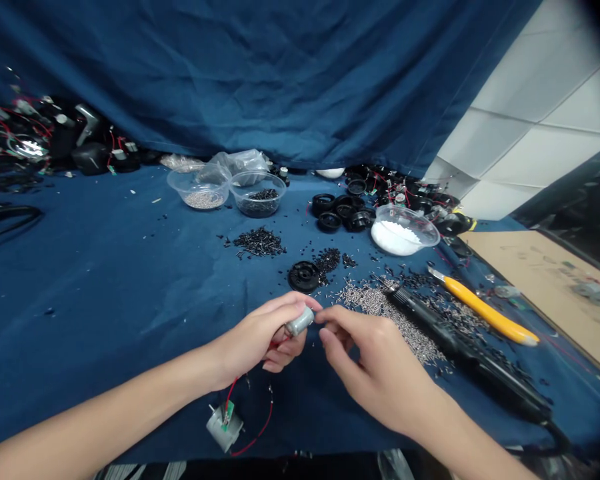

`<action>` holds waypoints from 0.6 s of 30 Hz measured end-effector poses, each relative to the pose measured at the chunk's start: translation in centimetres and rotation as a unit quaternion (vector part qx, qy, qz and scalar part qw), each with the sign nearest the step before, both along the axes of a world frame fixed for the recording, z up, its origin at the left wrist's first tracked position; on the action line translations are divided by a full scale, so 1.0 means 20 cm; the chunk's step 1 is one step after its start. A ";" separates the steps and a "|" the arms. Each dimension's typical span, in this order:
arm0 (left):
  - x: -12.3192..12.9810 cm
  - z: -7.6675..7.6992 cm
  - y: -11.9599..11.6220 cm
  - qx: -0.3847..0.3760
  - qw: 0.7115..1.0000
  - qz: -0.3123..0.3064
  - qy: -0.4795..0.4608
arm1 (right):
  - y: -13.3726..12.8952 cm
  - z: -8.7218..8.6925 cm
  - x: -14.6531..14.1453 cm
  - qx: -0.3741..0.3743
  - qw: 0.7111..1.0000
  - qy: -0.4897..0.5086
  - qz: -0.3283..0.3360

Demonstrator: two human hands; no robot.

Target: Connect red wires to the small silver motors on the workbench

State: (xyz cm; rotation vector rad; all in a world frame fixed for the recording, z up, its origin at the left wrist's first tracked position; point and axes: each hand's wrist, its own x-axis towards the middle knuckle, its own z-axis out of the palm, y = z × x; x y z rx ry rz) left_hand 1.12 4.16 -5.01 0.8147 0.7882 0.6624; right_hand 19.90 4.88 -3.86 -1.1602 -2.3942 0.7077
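Observation:
A small grey cylinder [300, 321], perhaps a little motor, is gripped between the thumb and fingers of my left hand [267, 330]. Close to its right end is my right hand [365, 353], the index fingertip nearly at the cylinder and the thumb slightly apart from it. I see nothing between those fingertips. Below my left hand lies a larger silver motor [225, 428] with a green circuit board and red wires, near the front table edge. One red wire runs up toward my left hand; its upper end is hidden. A round black part [304, 276] lies just beyond my hands.
Right of my hands, a black handheld tool [460, 353] lies across scattered silver screws [375, 300], beside a yellow-handled cutter [485, 310]. Clear bowls [257, 203] of small parts, a bowl of white material [400, 237], black rings [343, 212] and wired assemblies stand farther back.

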 end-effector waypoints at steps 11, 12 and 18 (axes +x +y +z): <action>0.01 -0.05 -0.01 0.012 1.000 0.003 0.006 | -0.01 -0.03 -0.06 0.125 0.987 -0.102 -0.012; 0.01 -0.05 -0.01 0.012 1.000 0.003 0.005 | -0.01 -0.02 -0.06 0.119 0.988 -0.099 -0.012; 0.00 -0.04 -0.01 -0.004 1.000 -0.004 0.005 | -0.01 0.03 -0.04 0.019 0.998 -0.068 0.007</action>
